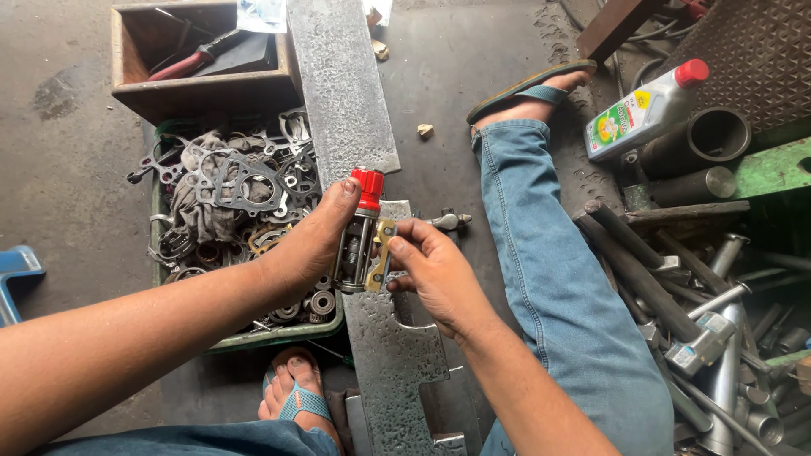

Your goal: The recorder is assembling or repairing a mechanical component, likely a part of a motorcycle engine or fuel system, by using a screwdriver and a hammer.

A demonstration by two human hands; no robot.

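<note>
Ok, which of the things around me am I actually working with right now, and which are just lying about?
In hand:
- red-capped metal part, held by the left hand
- thin brass-coloured gasket plate, pinched by the right hand

Lying about:
- green tray of gaskets and bearings
- wooden box
- oil bottle with red cap
- pile of steel rods and pipes
- long metal plate

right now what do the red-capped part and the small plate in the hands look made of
Red-capped part in the left hand: dull grey metal body; the glossy red cap looks plastic. Small plate in the right hand: yellowish and flat with holes, perhaps brass or a gasket.
</note>
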